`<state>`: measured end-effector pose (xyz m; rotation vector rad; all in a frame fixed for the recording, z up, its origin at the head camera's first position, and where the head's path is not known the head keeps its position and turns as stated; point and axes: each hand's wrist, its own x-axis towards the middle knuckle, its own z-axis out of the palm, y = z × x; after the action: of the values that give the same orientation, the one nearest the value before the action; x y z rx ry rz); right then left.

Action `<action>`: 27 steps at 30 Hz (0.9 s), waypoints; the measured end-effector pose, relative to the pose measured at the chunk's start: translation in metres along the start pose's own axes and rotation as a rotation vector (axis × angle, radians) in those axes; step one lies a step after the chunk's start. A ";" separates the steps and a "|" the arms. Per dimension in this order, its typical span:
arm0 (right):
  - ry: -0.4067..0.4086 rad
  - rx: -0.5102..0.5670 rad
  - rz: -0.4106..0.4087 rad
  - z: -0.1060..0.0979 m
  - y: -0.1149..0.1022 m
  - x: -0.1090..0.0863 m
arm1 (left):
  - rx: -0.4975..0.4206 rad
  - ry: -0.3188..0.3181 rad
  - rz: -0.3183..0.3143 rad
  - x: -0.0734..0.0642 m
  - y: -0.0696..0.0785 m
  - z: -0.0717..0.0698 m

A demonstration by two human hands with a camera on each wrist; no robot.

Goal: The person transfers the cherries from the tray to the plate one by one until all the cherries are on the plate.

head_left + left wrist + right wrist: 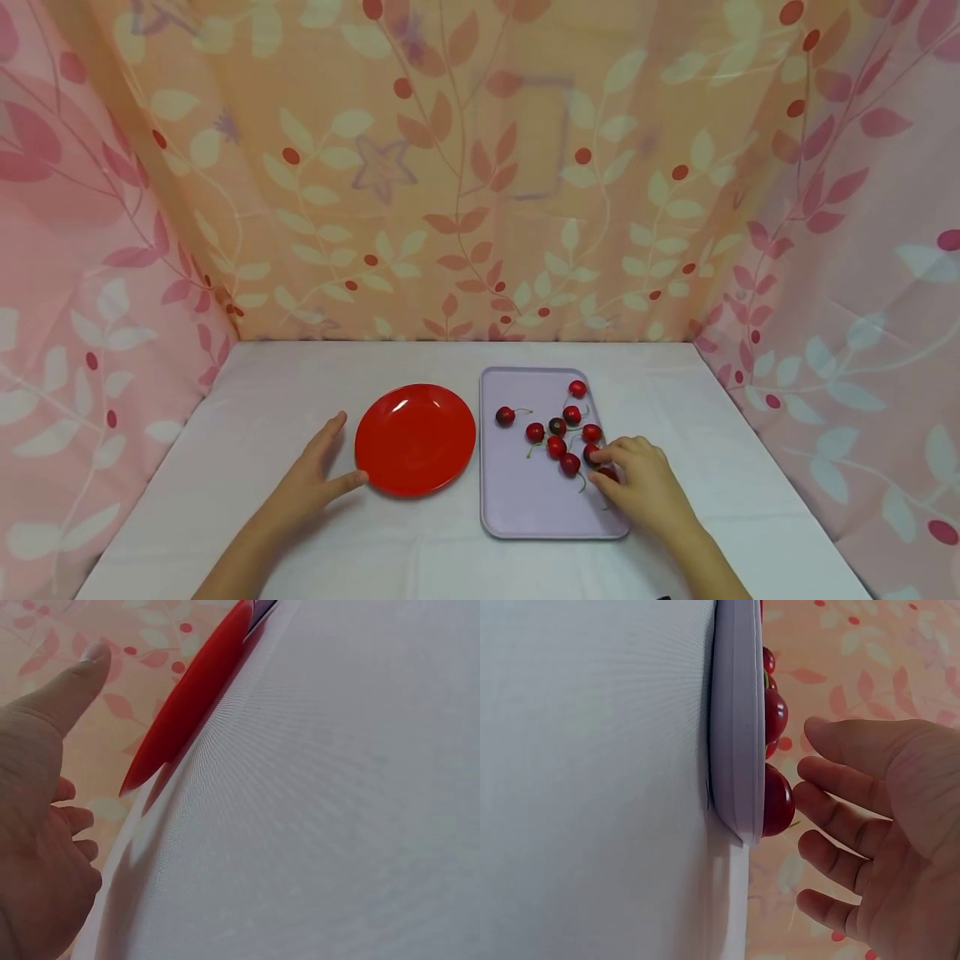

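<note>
My right hand [647, 483] is over the right edge of a lilac tray [517, 500], its thumb and fingers apart around a dark red cherry [607, 473]. In the right wrist view the fingers [832, 802] are relaxed beside the nearest cherry [777, 801], with nothing pinched between them; whether a fingertip touches it I cannot tell. Several more red cherries with green stems, one at the tray's left [505, 416], lie on the tray. Left of a red plate [415, 442] my left hand [318, 471] has its fingers extended, the thumb close to the rim. That hand holds nothing.
Both objects stand on a table with a white cloth [420, 550], the plate just left of the tray. A patterned curtain [465, 208] rises behind the table, and pink patterned cloth [847, 250] hangs at both sides.
</note>
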<state>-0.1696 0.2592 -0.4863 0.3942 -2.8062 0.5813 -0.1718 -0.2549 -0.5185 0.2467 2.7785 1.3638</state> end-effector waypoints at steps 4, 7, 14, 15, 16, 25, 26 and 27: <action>-0.014 -0.005 0.035 0.001 -0.002 0.000 | 0.007 -0.012 -0.008 0.000 -0.001 0.003; -0.007 0.014 0.055 0.000 -0.004 0.002 | 0.017 -0.026 -0.016 0.000 -0.003 0.005; -0.028 0.114 0.146 -0.001 -0.012 0.008 | 0.032 -0.040 -0.042 -0.001 -0.004 0.008; -0.038 0.119 0.158 0.000 -0.012 0.009 | 0.028 -0.045 -0.050 -0.001 -0.003 0.008; -0.045 0.120 0.169 0.001 -0.013 0.010 | 0.026 -0.049 -0.056 -0.002 -0.003 0.008; -0.086 0.057 0.206 0.009 -0.007 0.007 | 0.051 -0.040 -0.041 0.000 -0.006 0.009; -0.088 0.051 0.204 0.010 -0.006 0.007 | 0.053 -0.037 -0.042 0.000 -0.006 0.009; -0.089 0.042 0.201 0.011 -0.005 0.007 | 0.054 -0.036 -0.042 0.001 -0.006 0.009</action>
<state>-0.1763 0.2486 -0.4925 0.1500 -2.9449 0.6811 -0.1721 -0.2514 -0.5287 0.2111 2.7771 1.2639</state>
